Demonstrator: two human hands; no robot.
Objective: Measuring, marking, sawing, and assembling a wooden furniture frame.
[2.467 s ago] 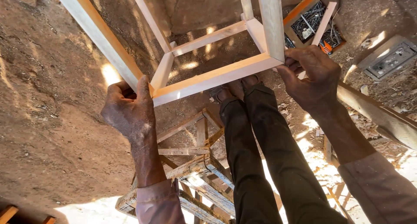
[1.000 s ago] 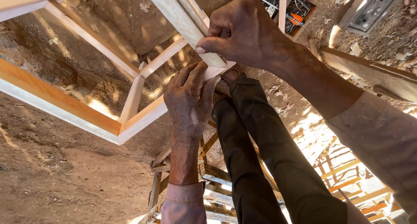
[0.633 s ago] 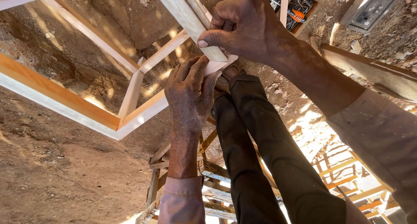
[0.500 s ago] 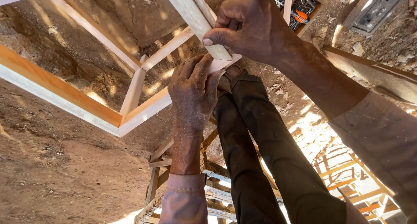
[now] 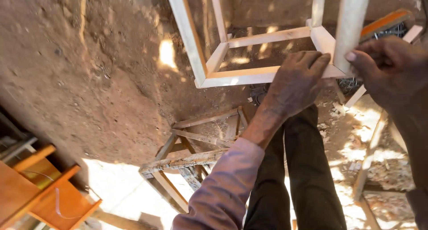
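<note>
I hold a pale wooden frame (image 5: 249, 74) made of thin square bars above dirt ground. My left hand (image 5: 296, 85) lies palm-down on the frame's near bottom rail, close to its right corner, fingers spread over the wood. My right hand (image 5: 392, 71) grips an upright bar of the frame at the right, thumb pressed against the bar. My legs in dark trousers (image 5: 296, 176) stand below the frame.
A weathered wooden frame stool (image 5: 196, 156) lies on the ground under my left forearm. Orange-brown wooden furniture (image 5: 38, 190) sits at the lower left. Another wood piece with an orange edge (image 5: 385, 22) shows at the upper right. Wood scraps and shavings (image 5: 379, 163) litter the right side.
The frame has swung round and moved right and up in view. My left hand shifted from under the corner to lying flat on the bottom rail; my right hand now grips an upright bar.
</note>
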